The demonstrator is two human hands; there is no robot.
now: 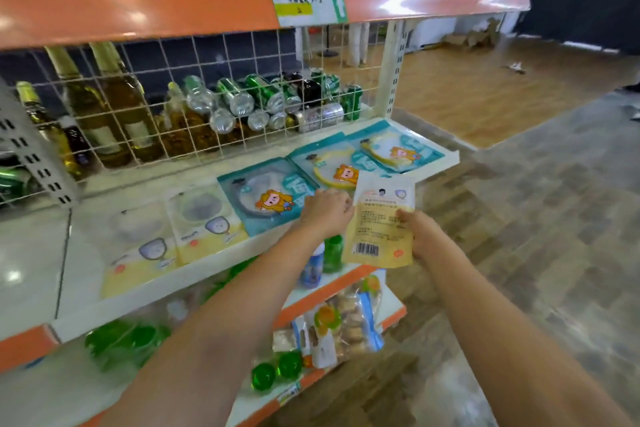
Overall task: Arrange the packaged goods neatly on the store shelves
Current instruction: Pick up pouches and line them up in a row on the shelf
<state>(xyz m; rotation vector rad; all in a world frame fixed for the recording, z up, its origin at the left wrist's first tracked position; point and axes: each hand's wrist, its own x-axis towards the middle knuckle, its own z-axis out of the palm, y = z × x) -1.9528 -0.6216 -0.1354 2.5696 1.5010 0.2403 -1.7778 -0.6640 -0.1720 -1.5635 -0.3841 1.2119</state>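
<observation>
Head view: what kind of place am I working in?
Most likely a small shop aisle: tiered orange-edged shelves, a shelf price label, and flat packaged goods laid in a row.

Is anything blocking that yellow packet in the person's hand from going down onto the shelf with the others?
Partly. The right hand holds the yellow packet above the shelf edge, where the left hand and teal packets fill the spot below.
</observation>
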